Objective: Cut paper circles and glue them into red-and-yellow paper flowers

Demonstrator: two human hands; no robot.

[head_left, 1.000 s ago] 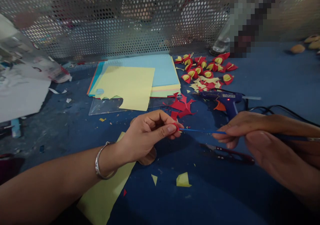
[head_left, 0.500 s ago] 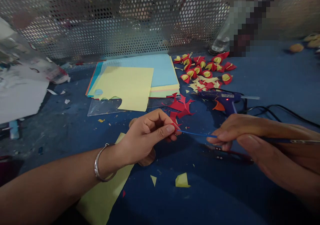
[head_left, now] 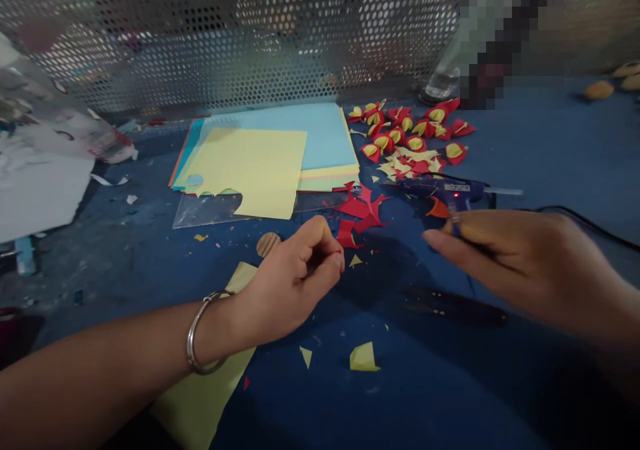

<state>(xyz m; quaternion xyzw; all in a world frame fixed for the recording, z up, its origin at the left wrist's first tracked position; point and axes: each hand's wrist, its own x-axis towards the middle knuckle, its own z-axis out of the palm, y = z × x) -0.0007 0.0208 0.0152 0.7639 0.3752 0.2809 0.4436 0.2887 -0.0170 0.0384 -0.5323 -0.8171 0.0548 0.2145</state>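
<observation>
My left hand (head_left: 295,287) is closed in a pinch, with a speck of red paper (head_left: 341,253) showing at its fingertips; most of the piece is hidden. My right hand (head_left: 525,263) is wrapped round a slim blue paintbrush (head_left: 455,226), its silvery part upright above the thumb. Behind that hand lies a purple glue gun (head_left: 440,187) with a lit red light. Below my right hand is a dark scissors-like tool (head_left: 465,307). Red paper offcuts (head_left: 367,207) lie beyond my left hand. A round, striped wooden piece (head_left: 268,244) sits beside its knuckles.
Several red-and-yellow paper petals (head_left: 395,137) are heaped at the back. Coloured paper sheets (head_left: 320,130) are stacked left of them, before a perforated metal screen (head_left: 280,37). A yellow strip (head_left: 200,397) lies under my left forearm. A black cable (head_left: 590,220) runs right.
The brush's thin blue end has come away from the red paper in my left hand. My right hand has turned the brush upright. My left hand has shifted slightly left.
</observation>
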